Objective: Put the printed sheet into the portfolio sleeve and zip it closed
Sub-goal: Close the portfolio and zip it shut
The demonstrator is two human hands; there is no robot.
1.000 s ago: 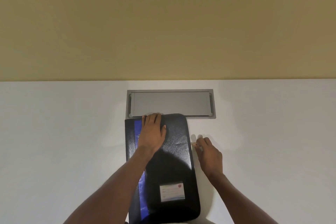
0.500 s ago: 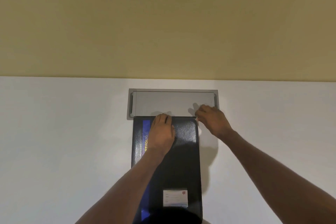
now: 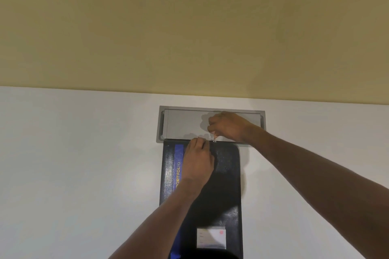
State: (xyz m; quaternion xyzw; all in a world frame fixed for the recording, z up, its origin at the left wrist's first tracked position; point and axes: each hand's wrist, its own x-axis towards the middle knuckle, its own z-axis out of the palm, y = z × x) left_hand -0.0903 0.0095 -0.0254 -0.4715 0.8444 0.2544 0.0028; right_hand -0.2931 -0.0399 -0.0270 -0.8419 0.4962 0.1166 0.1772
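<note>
A black portfolio sleeve (image 3: 226, 176) with a blue stripe and a white label lies lengthwise on the white table, its top edge at the far end. My left hand (image 3: 196, 163) presses flat on its upper part, fingers at the top edge. My right hand (image 3: 228, 126) pinches the small metal zip pull (image 3: 214, 139) at the middle of that top edge. The printed sheet is not visible.
A grey recessed cable hatch (image 3: 183, 122) sits in the table just beyond the sleeve's top edge, partly under my right hand. A yellow wall rises behind the white table (image 3: 84, 164).
My right hand carried the zip pull up the sleeve's right side, around the top right corner, and leftward along the top edge. The left hand stayed pressing on the sleeve.
</note>
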